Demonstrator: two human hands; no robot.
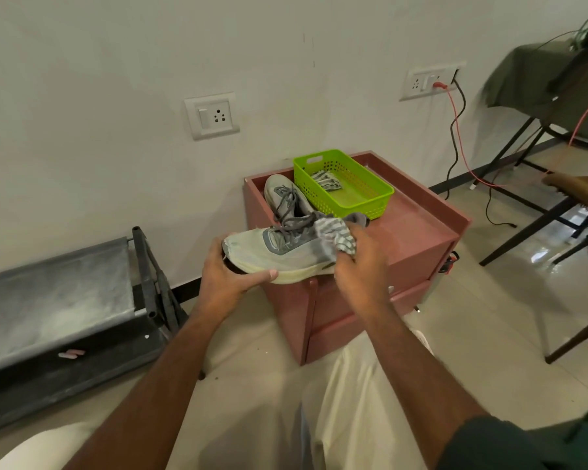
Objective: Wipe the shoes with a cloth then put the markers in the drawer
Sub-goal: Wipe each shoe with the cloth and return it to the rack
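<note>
- Head view: a pale shoe point(286, 247) is held on its side in front of a pink cabinet point(411, 242), toe toward 9 o'clock, heel toward 3 o'clock.
- The toe end is gripped by the left hand point(230, 271); its thumb is laid along the sole edge and its fingers are curled under the toe.
- A striped cloth point(335, 234) is bunched in the right hand point(360, 262), whose fingers are curled round it, and is pressed against the shoe's side near the heel.
- The grey laces point(294, 220) are seen loose above the shoe.
- A second shoe point(282, 195) is set on the cabinet top at 12 o'clock from the held one, sole down, toe pointing away toward the wall.
- A green basket point(364, 198) is placed on the cabinet top at 2 o'clock from the held shoe, just beside the second shoe; a second striped cloth point(326, 179) is lying in it.
- A drawer point(350, 313) is seen on the cabinet front, below the hands; whether it is fully shut cannot be told.
- No markers can be made out.
- A dark rack point(58, 300) is seen at 9 o'clock, and a wall socket point(213, 116) at 11 o'clock.
</note>
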